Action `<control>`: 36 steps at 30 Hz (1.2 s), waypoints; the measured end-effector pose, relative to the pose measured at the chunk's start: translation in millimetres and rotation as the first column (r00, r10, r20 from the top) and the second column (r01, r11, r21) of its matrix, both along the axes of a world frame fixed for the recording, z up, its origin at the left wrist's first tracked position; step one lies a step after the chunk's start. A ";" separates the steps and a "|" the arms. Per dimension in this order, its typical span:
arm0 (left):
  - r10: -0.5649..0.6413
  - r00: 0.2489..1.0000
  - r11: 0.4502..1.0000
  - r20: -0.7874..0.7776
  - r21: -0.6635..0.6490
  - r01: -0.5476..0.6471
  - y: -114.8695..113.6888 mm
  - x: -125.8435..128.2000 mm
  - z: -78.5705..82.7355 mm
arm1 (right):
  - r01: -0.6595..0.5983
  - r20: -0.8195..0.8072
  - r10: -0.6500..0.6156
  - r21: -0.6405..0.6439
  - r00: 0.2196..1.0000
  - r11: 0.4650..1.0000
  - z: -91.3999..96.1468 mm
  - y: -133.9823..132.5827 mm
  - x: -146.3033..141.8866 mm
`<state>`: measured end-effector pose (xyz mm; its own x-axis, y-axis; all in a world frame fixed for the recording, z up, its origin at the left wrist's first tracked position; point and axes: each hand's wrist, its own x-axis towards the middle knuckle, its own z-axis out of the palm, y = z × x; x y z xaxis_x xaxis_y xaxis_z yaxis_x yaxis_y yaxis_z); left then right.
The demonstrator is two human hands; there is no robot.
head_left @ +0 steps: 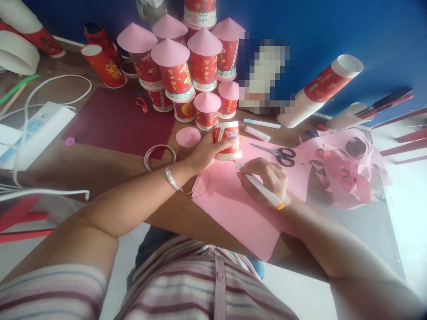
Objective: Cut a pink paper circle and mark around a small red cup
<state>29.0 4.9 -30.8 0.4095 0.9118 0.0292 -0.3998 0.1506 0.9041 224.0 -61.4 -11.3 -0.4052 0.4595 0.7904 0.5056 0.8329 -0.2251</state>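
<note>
Though ornate, a squat, tapered red-and-white cup (227, 132)

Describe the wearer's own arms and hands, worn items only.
Left hand and right hand: ungloved. A wide silvery bracelet circles the left wrist. The left sleeve is short, pale with maroon and greyish stripes. The right forearm is bare; no right sleeve in view.

The gold characters (206, 69) on the standing red cups (198, 73) are illegible.
</note>
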 end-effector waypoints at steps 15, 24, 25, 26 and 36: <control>0.027 0.999 0.999 -0.043 0.040 -0.025 2.6 0.4 -5.1 | 0.019 0.009 -0.019 -0.023 1.000 1.000 -1.6 0.6 -1.5; 0.017 0.996 1.000 -0.085 -0.002 -0.017 1.7 -0.6 -4.5 | -0.003 -0.034 0.002 -0.014 0.999 1.000 -5.6 2.6 2.6; 0.016 0.995 1.000 -0.099 -0.013 -0.017 1.4 -0.8 -5.0 | 0.006 -0.034 -0.006 -0.008 0.999 1.000 -6.7 4.1 5.4; 0.023 0.994 1.000 -0.109 -0.005 -0.024 1.3 -1.2 -5.7 | 0.030 -0.031 -0.030 -0.004 0.999 1.000 -8.0 6.2 8.7; -0.100 0.970 0.969 -0.222 0.198 0.146 2.6 -11.8 -6.4 | 0.106 -0.308 -0.261 -0.440 0.915 0.892 -7.5 25.5 24.3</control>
